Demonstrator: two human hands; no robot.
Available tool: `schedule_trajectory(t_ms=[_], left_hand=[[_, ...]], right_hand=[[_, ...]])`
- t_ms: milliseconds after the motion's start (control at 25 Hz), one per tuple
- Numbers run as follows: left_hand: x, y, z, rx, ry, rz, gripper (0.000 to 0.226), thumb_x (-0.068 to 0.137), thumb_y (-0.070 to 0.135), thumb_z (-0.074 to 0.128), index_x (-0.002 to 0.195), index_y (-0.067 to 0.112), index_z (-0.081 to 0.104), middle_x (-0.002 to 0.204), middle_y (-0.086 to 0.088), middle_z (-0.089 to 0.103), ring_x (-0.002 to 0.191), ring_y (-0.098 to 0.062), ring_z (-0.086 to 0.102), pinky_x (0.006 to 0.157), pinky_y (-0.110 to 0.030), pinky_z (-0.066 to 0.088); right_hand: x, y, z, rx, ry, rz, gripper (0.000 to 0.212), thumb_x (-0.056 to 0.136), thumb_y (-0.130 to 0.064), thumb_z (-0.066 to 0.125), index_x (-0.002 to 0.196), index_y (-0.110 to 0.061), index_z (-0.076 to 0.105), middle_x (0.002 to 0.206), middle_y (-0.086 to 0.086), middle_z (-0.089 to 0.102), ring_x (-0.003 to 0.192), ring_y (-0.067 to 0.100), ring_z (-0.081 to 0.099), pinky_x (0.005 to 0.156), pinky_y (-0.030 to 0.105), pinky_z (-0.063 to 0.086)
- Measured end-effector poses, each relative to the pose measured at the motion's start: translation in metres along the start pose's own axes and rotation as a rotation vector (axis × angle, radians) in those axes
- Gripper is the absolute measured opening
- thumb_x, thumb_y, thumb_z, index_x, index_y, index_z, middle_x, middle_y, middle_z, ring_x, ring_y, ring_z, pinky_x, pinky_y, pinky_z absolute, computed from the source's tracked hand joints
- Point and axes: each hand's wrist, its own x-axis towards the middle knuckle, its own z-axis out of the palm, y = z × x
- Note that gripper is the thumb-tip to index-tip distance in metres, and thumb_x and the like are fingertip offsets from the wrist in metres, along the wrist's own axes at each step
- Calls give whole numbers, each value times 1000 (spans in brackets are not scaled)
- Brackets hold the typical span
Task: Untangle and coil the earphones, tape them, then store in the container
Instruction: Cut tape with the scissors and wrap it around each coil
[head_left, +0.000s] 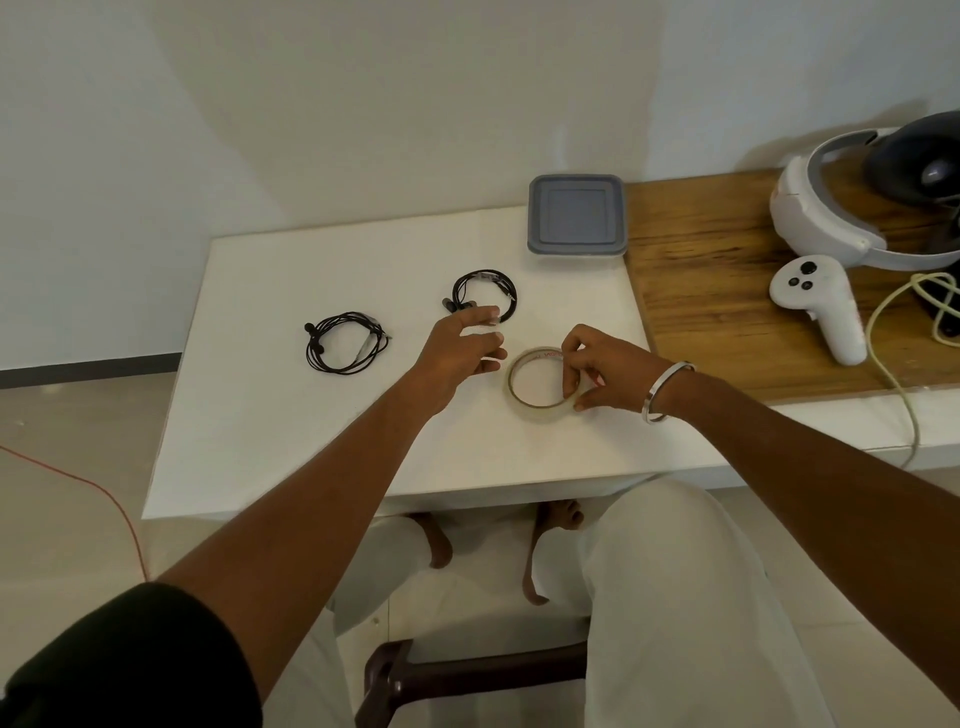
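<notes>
White wall and pale tiled floor frame a low white table (322, 441), with a wooden board (727, 291) butted against its right side. On the board sit a white headset (826, 213) and, nearer, a white controller (821, 306); a pale cable (893, 364) loops past them and drops over the front edge. A red wire (104, 493) trails across the floor at left.

At the table's far right corner stands the container (575, 215) — square, grey lid on. Two black earphone sets lie on the white top, both coiled: the left coil (345, 342) sits well apart from the hands, the right coil (484, 299) lies between the left coil and the container, just beyond the left hand's fingertips.

The tape roll (540, 384) lies flat near the table's middle. The right hand (608, 369), a metal bangle (667, 389) on its wrist, has curled fingers clamped on the roll's right rim, thumb on the outside and a finger inside the ring. The left hand (457, 353) hovers just left of the roll, its fingers spread and loosely bent — a strip of clear tape (480, 330) appears stuck across the fingertips, though whether they pinch it I cannot tell.

Below the table edge show white trousers, bare feet and a dark stool.
</notes>
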Motion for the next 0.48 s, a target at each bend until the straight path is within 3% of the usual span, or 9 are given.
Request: schedule_trajectory(t_ms=[160, 320, 480], left_hand=[[-3, -4, -5, 116, -7, 75, 38, 93, -2, 55, 129, 10, 57, 119, 0, 56, 77, -16, 65, 69, -23, 55], [-4, -3, -8, 129, -13, 109, 38, 93, -2, 53, 129, 11, 58, 121, -1, 57, 77, -14, 66, 69, -23, 55], [-7, -2, -15, 126, -25, 133, 41, 92, -3, 51, 129, 14, 58, 128, -3, 57, 80, -13, 67, 69, -23, 54]], right_hand=[[0, 6, 4, -81, -96, 7, 19, 73, -9, 78, 88, -16, 68, 109, -9, 38, 79, 6, 44, 66, 1, 30], [1, 1, -4, -63, -155, -2, 23, 73, -7, 78, 92, -16, 69, 113, -4, 41, 74, -1, 42, 65, -3, 32], [6, -9, -19, 38, -202, 25, 31, 70, -14, 81, 95, -23, 65, 107, -6, 42, 68, 5, 41, 66, 8, 39]])
